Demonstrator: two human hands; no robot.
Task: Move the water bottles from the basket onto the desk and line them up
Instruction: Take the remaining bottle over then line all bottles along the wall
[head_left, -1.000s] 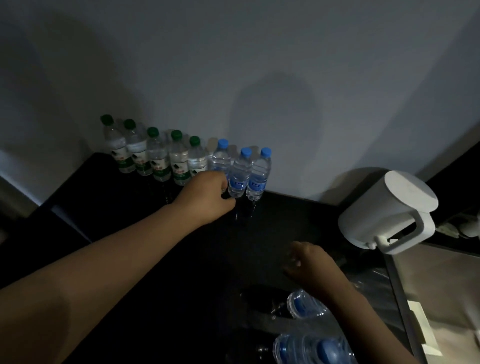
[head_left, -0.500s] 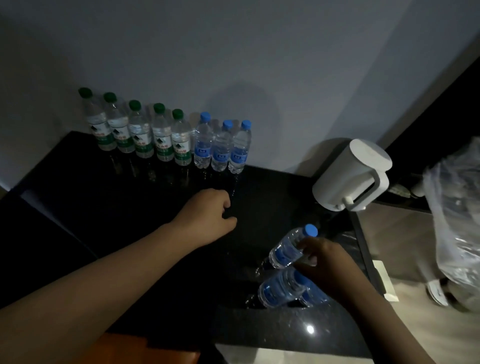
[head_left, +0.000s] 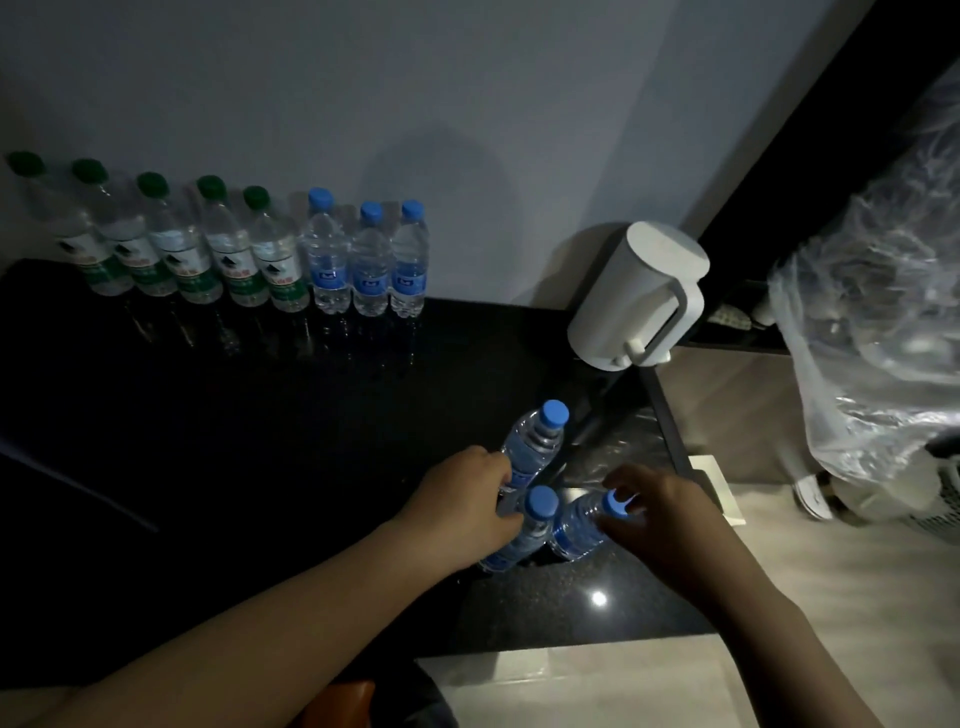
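Observation:
Three blue-capped water bottles stand close together near the front right of the black desk (head_left: 260, 441). My left hand (head_left: 467, 501) curls around the lower body of the far bottle (head_left: 537, 441), its thumb against the middle bottle (head_left: 535, 525). The neck of the right bottle (head_left: 574, 527) is pinched just under the cap by my right hand (head_left: 662, 522). Along the wall stands a row of several green-capped bottles (head_left: 182, 260), followed by three blue-capped ones (head_left: 369, 265). A white basket (head_left: 935, 499) is at the far right, on the floor.
A white kettle (head_left: 634, 296) stands at the desk's back right corner. A crumpled clear plastic bag (head_left: 872, 322) bulges over the basket at the right. Light flooring lies beyond the desk's right and front edges.
My left hand drew back from the row at the wall and came down onto the bottles at the front right. My right hand set bottles upright there.

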